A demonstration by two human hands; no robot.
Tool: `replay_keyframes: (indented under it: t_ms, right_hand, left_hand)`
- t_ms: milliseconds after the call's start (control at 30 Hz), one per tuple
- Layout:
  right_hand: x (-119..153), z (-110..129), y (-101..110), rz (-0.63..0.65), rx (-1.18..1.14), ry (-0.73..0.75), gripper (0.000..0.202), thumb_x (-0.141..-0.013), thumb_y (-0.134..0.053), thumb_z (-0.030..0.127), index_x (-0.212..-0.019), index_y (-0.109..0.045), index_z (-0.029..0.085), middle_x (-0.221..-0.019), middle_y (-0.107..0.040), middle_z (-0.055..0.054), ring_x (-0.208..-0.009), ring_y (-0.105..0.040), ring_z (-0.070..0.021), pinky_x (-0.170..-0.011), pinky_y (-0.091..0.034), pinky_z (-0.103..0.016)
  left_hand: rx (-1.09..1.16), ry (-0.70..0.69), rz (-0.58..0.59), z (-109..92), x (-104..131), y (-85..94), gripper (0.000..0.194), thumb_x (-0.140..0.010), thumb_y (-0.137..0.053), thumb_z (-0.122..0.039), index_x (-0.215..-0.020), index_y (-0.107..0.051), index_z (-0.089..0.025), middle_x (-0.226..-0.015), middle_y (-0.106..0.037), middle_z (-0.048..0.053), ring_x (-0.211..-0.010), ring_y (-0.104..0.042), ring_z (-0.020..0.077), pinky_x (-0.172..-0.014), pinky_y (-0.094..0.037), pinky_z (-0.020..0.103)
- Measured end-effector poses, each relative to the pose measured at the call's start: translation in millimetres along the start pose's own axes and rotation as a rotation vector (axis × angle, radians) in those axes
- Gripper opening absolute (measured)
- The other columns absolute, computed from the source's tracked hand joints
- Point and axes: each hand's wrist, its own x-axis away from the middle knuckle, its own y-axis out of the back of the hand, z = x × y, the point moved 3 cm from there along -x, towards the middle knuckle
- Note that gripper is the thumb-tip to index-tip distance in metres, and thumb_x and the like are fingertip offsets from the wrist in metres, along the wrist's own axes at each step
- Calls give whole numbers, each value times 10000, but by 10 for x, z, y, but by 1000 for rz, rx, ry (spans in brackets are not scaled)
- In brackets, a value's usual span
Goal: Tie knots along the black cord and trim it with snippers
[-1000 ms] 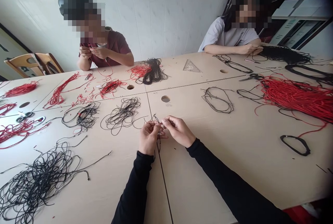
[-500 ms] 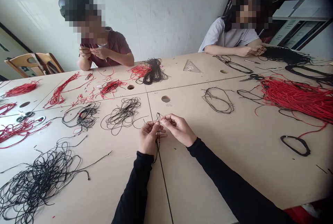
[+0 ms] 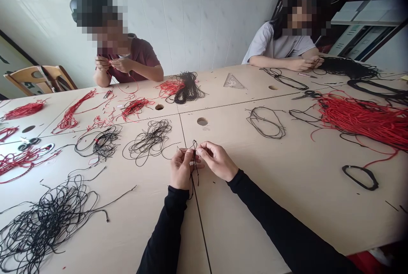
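Note:
Near the table's middle seam, my left hand (image 3: 181, 168) pinches a thin black cord (image 3: 195, 167) between thumb and fingers. A small loop of the cord sticks up above the fingertips, and its loose ends hang down over the seam. My right hand (image 3: 216, 160) is closed just to the right, thumb and forefinger pinching the cord close to the left fingertips. The exact strand between the right fingers is too small to make out. Left of my hands lies a loose tangle of thin black cord (image 3: 153, 138).
A big black cord pile (image 3: 52, 223) lies front left, a red cord heap (image 3: 360, 117) at right. Scissors (image 3: 307, 94), a set square (image 3: 234, 81) and a cord coil (image 3: 267, 123) lie beyond. Across the table sit two people, one in maroon (image 3: 145, 55), one in grey (image 3: 263, 44).
My right hand has shifted very slightly at the cord, and a loose end now hangs farther right below the fingers. My left hand keeps its pinch.

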Motion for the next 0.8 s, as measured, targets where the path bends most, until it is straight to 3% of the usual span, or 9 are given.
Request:
replay_keyframes:
  t_ms: [500, 667, 800]
  right_hand:
    - [-10, 3, -17, -6, -77, 25, 243, -880, -484, 397, -828, -551, 169, -715, -580, -8, -639, -536, -133, -625, -451, -262]
    - [-8, 19, -30, 30, -229, -46, 287, -862, -504, 453, -882, -559, 171, -663, -541, 6, -584, -515, -133, -537, -459, -261]
    - [2, 54, -16, 27, -268, -17, 275, -849, -530, 456, -814, -550, 184, -624, -520, 16, -547, -501, -131, -527, -459, -273]
  left_hand:
    - [15, 66, 62, -47, -2, -11, 334, -652, -752, -363, -804, -581, -120, -684, -593, 15, -561, -565, 105, -551, -548, 286]
    - [-29, 87, 79, -57, 27, -37, 347, -642, -760, -370, -803, -571, -127, -650, -587, 3, -537, -562, 109, -541, -553, 299]
    - [-52, 86, 122, -59, 49, -69, 341, -651, -753, -385, -783, -564, -133, -609, -577, -1, -530, -557, 114, -522, -553, 300]
